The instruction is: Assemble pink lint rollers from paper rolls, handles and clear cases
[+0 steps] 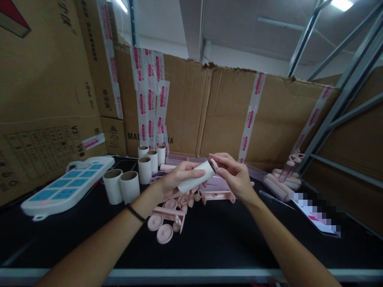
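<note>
My left hand [176, 175] is wrapped round a white cardboard tube [194, 178], which lies tilted with its open end up to the right. At that end my right hand [231, 171] pinches a small pink round cap [213, 164] against the tube's mouth. Whether the cap sits inside the rim or only touches it, I cannot tell. Below the hands is a loose pile of pink plastic parts: round discs [164, 233], small rings and a long bracket [169, 214]. Another pink bracket [218, 196] lies just under my right hand.
Several white tubes [130, 187] stand upright to the left, beside a white power strip [68, 185]. Right of the hands lie pink rolls [278, 186], a pen [273, 198] and a phone [317, 217]. Cardboard walls [185, 103] enclose the back of the black table [227, 239].
</note>
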`<action>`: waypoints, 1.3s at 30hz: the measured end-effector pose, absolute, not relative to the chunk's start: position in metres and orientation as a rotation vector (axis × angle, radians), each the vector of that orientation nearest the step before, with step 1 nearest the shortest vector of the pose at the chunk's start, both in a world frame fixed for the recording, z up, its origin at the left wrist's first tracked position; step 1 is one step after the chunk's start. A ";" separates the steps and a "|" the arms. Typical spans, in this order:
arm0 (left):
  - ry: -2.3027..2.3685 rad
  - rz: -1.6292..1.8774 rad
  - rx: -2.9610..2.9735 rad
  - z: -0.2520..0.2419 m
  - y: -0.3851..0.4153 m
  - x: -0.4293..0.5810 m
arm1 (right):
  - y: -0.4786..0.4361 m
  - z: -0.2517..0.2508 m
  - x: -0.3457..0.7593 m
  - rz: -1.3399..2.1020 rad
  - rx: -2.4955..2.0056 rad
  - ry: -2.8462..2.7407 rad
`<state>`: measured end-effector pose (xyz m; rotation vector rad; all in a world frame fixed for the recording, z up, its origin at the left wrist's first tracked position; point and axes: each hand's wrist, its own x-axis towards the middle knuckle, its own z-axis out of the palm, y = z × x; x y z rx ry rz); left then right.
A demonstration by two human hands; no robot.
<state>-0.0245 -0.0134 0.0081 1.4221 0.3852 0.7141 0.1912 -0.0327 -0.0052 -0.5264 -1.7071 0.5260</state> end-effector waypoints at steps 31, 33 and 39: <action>0.482 0.965 1.489 0.009 -0.005 -0.020 | -0.038 -0.021 0.155 0.395 -0.717 -1.650; 0.465 1.047 1.469 0.010 -0.005 -0.018 | -0.033 -0.020 0.155 0.408 -0.706 -1.690; 0.448 1.322 1.347 0.010 0.005 -0.018 | -0.023 -0.023 0.160 0.112 -0.803 -1.726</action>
